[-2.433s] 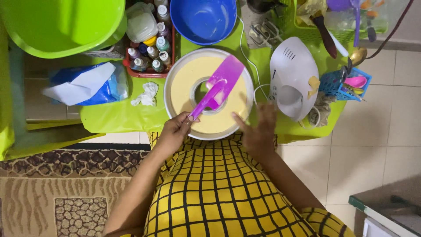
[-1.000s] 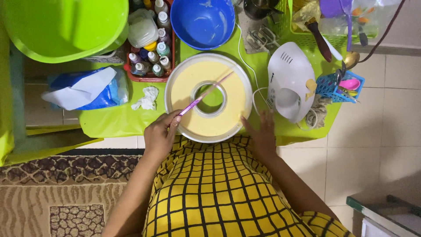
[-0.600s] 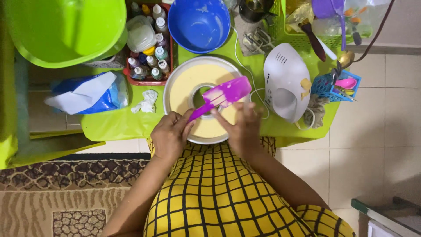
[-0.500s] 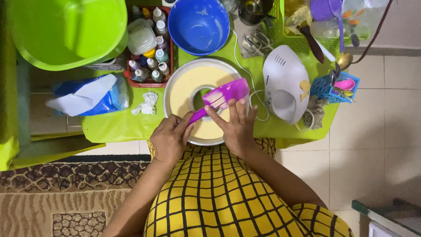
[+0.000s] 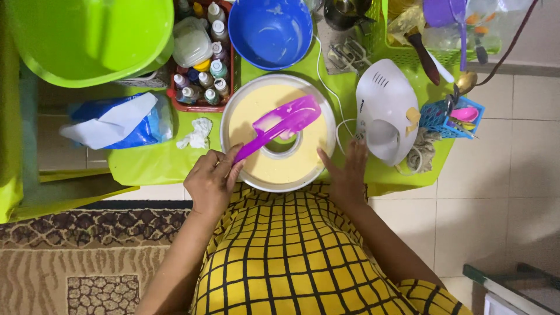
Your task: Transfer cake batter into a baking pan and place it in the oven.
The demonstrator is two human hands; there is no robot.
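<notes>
Left hand (image 5: pixel 211 181) gripping purple spatula (image 5: pixel 283 123) over batter-filled ring pan (image 5: pixel 277 133); right hand (image 5: pixel 348 168) open, empty, at four o'clock.

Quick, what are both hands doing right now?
Left hand: closed, holding the purple spatula.
Right hand: open, flat beside the ring pan, holding nothing.

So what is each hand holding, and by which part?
The left hand grips the purple plastic spatula by its handle end. The right hand holds nothing, touching the round ring-shaped cake tin.
</notes>
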